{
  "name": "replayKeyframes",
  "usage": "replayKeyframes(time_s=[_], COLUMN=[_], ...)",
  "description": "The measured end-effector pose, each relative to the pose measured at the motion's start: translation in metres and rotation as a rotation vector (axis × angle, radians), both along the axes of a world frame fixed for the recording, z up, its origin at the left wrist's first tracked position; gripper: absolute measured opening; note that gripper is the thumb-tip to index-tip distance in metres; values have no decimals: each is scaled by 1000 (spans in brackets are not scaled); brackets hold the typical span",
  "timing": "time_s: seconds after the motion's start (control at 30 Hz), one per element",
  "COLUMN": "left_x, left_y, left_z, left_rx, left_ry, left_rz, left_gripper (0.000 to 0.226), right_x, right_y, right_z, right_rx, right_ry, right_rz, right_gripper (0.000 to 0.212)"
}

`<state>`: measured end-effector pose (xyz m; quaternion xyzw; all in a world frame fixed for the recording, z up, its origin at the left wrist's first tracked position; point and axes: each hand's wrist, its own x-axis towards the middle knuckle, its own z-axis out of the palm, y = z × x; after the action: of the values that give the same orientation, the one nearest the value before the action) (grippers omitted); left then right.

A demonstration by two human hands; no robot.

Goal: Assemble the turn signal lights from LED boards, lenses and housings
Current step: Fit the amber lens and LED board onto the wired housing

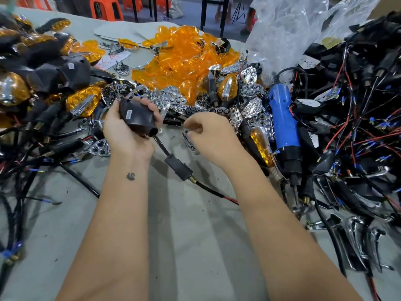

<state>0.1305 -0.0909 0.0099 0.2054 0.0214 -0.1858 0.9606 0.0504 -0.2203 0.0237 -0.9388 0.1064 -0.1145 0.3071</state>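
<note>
Our left hand [128, 129] gripped the black housing [138, 118] over mid-counter [195, 235]; our right hand [208, 135] pinched a chrome trim piece [188, 141]. Light, stiff plastic, we judged, best held by its body.

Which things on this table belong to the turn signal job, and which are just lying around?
In the job: black housing gripped by the left hand; chrome piece pinched by the right hand; orange lenses; chrome reflectors.

Lying about: blue power tool; clear plastic bag; orange stools.
</note>
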Motion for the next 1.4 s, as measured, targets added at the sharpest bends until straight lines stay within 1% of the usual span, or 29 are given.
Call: replayKeyframes(time_s=[0.07, 0.17, 0.27, 0.3, 0.4, 0.47, 0.53, 0.63, 0.7, 0.77, 0.83, 0.9, 0.93, 1.03, 1.13, 1.2, 1.27, 1.4], left_x=[1, 0, -1, -1, -1, -1, 0, 0, 0, 0, 1, 2, 2, 2, 2, 2, 3, 6], left_y=[1, 1, 0, 0, -1, -2, -2, -2, -4, -5, -6, -7, -8, -10, -14, -17, -20, -20], left_z=[0, -1, -2, -3, -3, -3, -2, -2, -2, -2, -3, -3, -3, -3, -1, 0, 0, -3], left_rx=[-64, -28, 35, 45, 81, 113, 115, 126, 110, 87, 90, 111, 125, 171, 289, 351, 385, 437], left_ry=[14, -12, -40, -41, -39, -29, -11, 1, 9, 17, 16, 18, 21, 34, 49, 60, 64, 42], left_rz=[-23, -65, -86, -87, -67, -42, -28, -12, -11, -7, -4, -10, -16, -42, -48, -46, -40, -50], left_gripper=[40, 42, 42, 42, 41, 41, 41, 42, 43, 44, 43, 41, 41, 39, 38, 40, 41, 44], right_x=[10, 24, 30, 31, 31, 30, 29, 29, 31, 35, 40, 46, 49, 55, 56, 54, 52, 46], right_y=[6, 14, 16, 17, 18, 15, 8, -3, -8, -8, -5, -3, -1, 4, 11, 17, 20, 20], right_z=[-2, -8, -11, -10, -8, -9, -11, -13, -14, -15, -16, -18, -18, -16, -14, -12, -10, -6], right_rx=[-128, -389, -469, -474, -437, -414, -370, -264, -189, -142, -175, -262, -283, -286, -394, -457, -432, -427], right_ry=[-12, 80, 108, 108, 125, 144, 143, 109, 92, 78, 91, 130, 134, 91, 69, 60, 45, 40], right_rz=[47, 163, 136, 119, 102, 77, -10, -128, -125, -93, -82, -105, -121, -143, -107, -78, -59, -54], right_gripper=[32, 24, 19, 17, 20, 16, 14, 22, 30, 30, 29, 36, 37, 23, 10, 12, 16, 13])
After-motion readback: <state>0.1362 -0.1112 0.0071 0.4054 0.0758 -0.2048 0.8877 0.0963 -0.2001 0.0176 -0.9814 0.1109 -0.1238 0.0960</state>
